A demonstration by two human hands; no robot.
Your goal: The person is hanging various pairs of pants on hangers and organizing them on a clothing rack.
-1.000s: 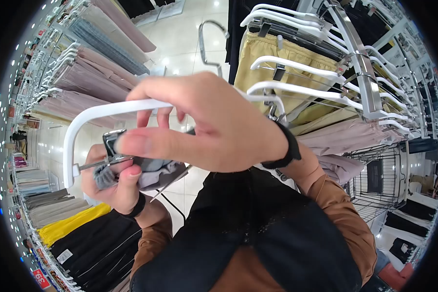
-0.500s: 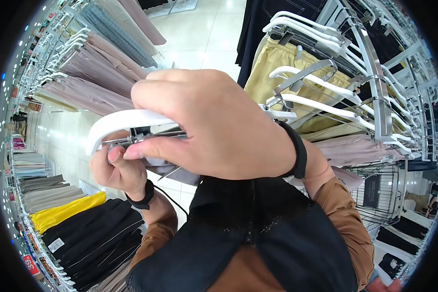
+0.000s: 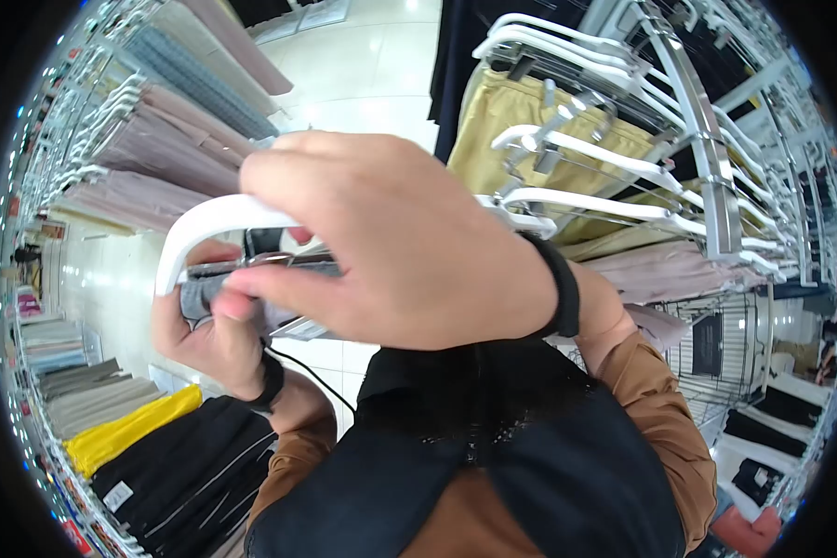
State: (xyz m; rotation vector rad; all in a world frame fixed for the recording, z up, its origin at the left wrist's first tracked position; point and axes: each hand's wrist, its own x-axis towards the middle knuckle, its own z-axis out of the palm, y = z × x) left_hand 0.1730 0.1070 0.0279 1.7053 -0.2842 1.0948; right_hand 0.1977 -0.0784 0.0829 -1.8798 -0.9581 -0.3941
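A white clip hanger (image 3: pixel 205 219) is held up in front of my chest. My right hand (image 3: pixel 391 232) is closed over it from above, its thumb reaching down to the metal bar and clip (image 3: pixel 265 260). Below the hanger's left end, my left hand (image 3: pixel 214 339) is closed, pinching a piece of grey cloth (image 3: pixel 195 299) under the bar. The thumbs are close together there. My right hand hides much of the hanger and most of the garment. Both wrists carry black bands.
On the right, a metal rack arm (image 3: pixel 707 139) holds white hangers and yellow trousers (image 3: pixel 502 116). Pink trousers (image 3: pixel 177 139) hang at left. Folded black (image 3: pixel 177 456) and yellow clothes (image 3: pixel 130 432) lie lower left. A wire cart (image 3: pixel 730 344) and another person's hand (image 3: pixel 753 532) are at right.
My hands and the hanger have shifted slightly left in view. More grey cloth shows between my left fingers, and my left thumb has moved lower. The other person's hand shows more at the lower right.
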